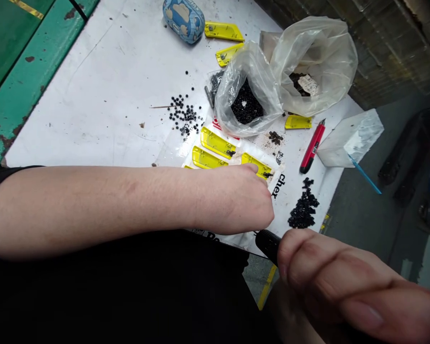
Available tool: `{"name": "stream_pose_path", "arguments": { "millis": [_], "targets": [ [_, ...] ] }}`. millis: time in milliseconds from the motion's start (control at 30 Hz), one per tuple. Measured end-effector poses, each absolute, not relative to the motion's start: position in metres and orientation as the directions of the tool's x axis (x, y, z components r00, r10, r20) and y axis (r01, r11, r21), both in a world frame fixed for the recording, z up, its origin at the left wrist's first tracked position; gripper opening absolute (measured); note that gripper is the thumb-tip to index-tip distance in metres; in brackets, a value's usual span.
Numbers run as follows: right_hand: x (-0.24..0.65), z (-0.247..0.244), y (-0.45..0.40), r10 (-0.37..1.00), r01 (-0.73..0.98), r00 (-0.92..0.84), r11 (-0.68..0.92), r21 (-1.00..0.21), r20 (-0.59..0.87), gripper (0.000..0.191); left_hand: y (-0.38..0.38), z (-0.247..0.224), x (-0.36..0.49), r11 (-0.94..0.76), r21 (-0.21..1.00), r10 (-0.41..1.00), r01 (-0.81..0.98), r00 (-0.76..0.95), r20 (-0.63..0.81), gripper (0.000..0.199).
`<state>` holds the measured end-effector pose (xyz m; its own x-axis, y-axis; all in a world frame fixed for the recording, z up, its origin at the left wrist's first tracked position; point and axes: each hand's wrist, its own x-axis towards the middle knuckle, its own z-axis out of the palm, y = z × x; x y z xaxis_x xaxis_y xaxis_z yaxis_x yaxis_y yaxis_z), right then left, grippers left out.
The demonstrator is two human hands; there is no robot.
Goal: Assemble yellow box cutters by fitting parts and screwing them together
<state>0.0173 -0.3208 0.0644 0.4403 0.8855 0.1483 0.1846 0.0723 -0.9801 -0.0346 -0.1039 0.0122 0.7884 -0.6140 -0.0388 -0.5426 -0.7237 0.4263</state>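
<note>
In the head camera's view, taking the left hand as the clock's centre, the person's bare left hand [232, 200] reaches in from 9 o'clock. Its fingers [252, 168] bend downward, one fingertip resting on a long, glossy yellow plastic casing [257, 166]; whether they truly grip it cannot be told. The casing lies at 1 o'clock on a white printed plastic sheet [284, 210], with a second glossy yellow casing [218, 142] and a third glossy yellow casing [208, 157] at 12 o'clock. Small black pieces show at the ends of the first two. Farther off, at 1 and 2 o'clock, lie three loose yellow casings [224, 31], with no black pieces that I can make out.

At 4 o'clock, close to the lens, the right hand [344, 282] curls tightly around a black cylindrical handle [268, 245]. A clear plastic bag of small black beads [247, 102] stands at 12 o'clock, a scatter of loose black beads [184, 114] lies at 11, and a heap of black plastic parts [303, 205] sits at 3.
</note>
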Motion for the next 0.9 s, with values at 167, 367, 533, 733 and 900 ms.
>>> {"name": "stream_pose_path", "arguments": {
  "millis": [167,367,533,733,900],
  "targets": [
    [0.021,0.06,-0.321,0.93,0.162,0.316,0.144,-0.976,0.189,0.011,-0.106,0.008,-0.035,-0.717,0.465,-0.584,-0.52,0.812,0.008,0.024],
    [0.026,0.055,-0.326,0.919,0.149,0.297,0.224,-0.963,0.259,0.023,-0.106,0.008,-0.034,-0.708,0.494,-0.569,-0.505,0.822,0.025,0.026],
    [0.017,0.058,-0.332,0.909,0.206,0.387,0.079,-0.975,0.155,0.024,-0.107,0.009,-0.033,-0.724,0.458,-0.592,-0.516,0.805,-0.029,0.019],
    [0.005,0.065,-0.333,0.849,0.185,0.516,0.015,-0.983,0.11,0.022,-0.107,0.011,-0.032,-0.734,0.442,-0.61,-0.515,0.786,-0.098,0.017],
    [0.013,0.066,-0.332,0.878,0.194,0.47,-0.003,-0.981,0.09,0.01,-0.107,0.008,-0.033,-0.727,0.455,-0.589,-0.514,0.807,-0.03,0.02]
  ]
}}
